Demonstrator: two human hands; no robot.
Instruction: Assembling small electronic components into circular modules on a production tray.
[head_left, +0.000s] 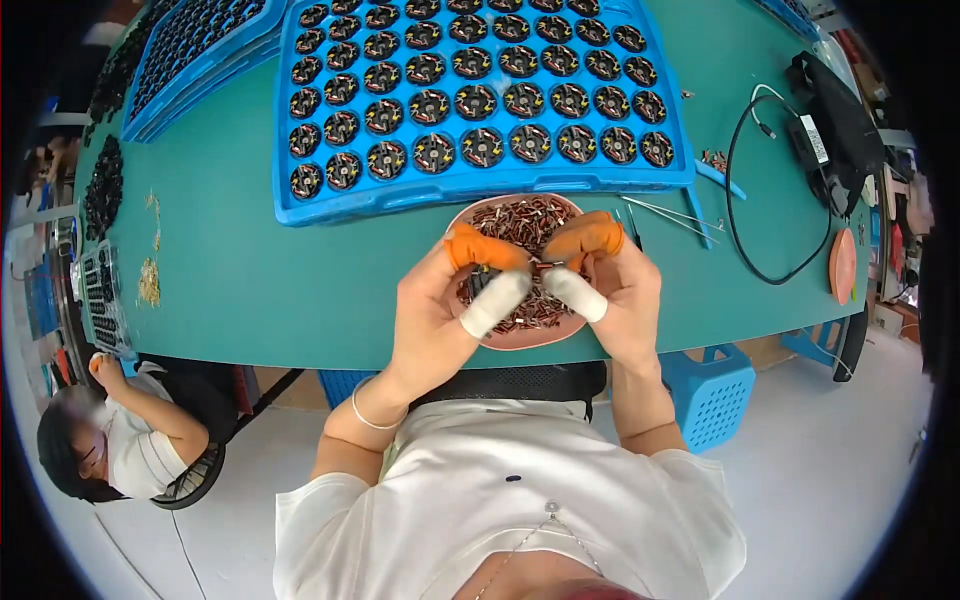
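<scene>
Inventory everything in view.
Table: 1, green, centre
Large tray: 1, blue, top
Round parts: dozens, black, in large tray
Tray stack: 1, blue, upper left
Bowl: 1, pink, under hands
Small pieces: many, reddish, in bowl
Loose parts: many, black, left
Parts tray: 1, clear, left edge
Bits: 1 pile, gold, left
Tweezers: 1, silver, bowl's right
Cable: 1, black, right
Disc: 1, pink, right
Stools: 2, blue, lower right
Co-worker: 1, white top, lower left
Left hand: 1, orange-white covers, over bowl
Right hand: 1, same, over bowl

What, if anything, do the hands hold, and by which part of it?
The left hand seems to hold a small black part, place hidden; the right hand, a thin reddish-brown cylinder, apparently by its right end.
</scene>
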